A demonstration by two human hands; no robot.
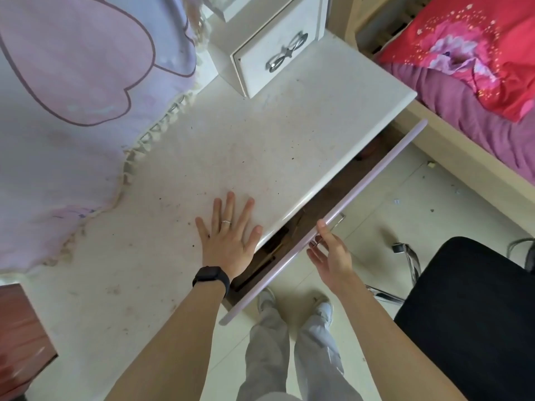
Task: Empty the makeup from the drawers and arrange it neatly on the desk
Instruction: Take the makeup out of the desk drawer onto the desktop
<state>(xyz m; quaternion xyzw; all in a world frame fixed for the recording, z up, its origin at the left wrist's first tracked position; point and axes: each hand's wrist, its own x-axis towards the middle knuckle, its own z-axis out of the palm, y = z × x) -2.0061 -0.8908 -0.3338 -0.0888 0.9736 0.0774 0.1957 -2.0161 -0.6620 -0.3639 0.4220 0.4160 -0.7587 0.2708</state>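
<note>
Head view, right hand (330, 253) touching open drawer (373, 176)

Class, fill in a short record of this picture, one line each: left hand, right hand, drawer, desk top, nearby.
left hand: flat on the desk, fingers spread
right hand: thumb on the drawer front, fingers at its handle; grip unclear
drawer: partly open, contents too dark to tell
desk top: small drawer box, shut; lilac cloth
nearby: black chair
</note>
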